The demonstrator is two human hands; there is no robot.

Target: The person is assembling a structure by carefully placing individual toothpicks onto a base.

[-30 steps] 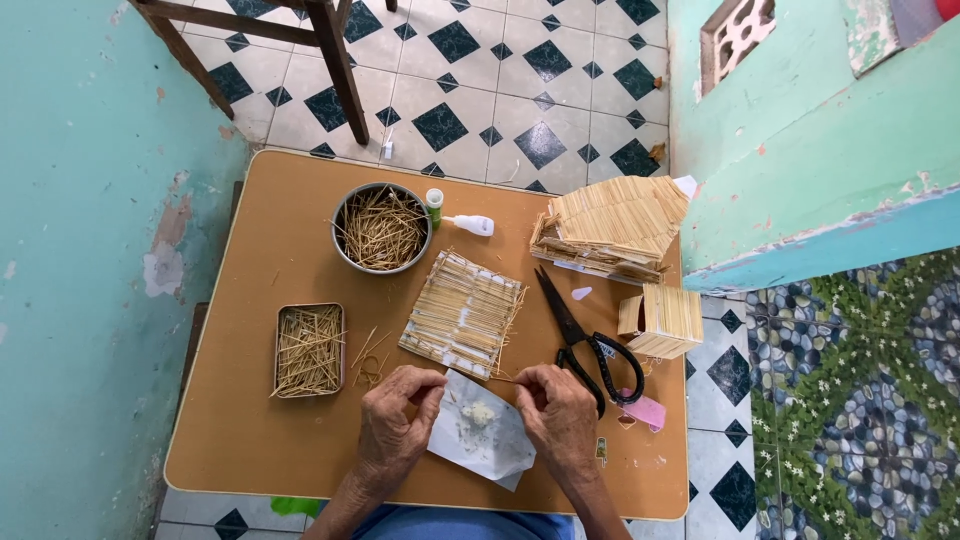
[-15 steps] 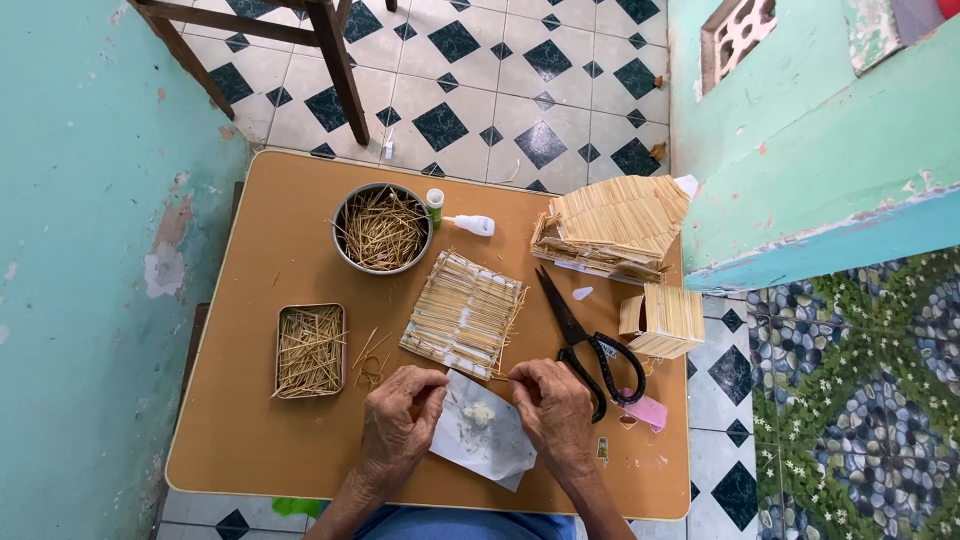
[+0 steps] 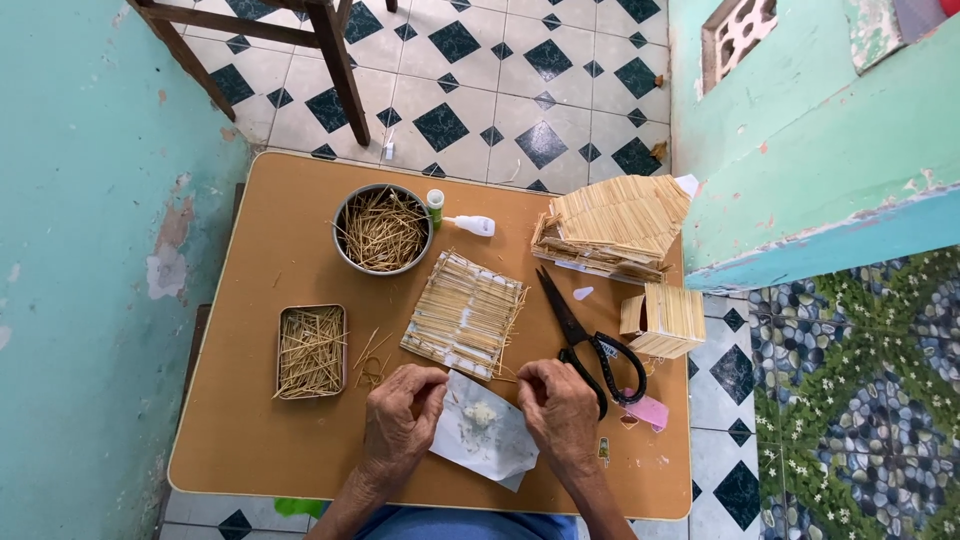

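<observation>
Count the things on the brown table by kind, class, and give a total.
Stick containers: 2, round bowl, square tin
Stick-built pieces: 3, mat, roof, small box
Scissors: 1
Glue bottles: 2
Paper sheet: 1
Total: 9

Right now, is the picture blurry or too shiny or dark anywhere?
In the head view, soft even daylight, no hard shadows and no strong glare; the table looks matte. The round bowl of sticks, the scissors and both hands, left hand and right hand, look sharp. The wide lens bends the walls outward at the edges.
</observation>
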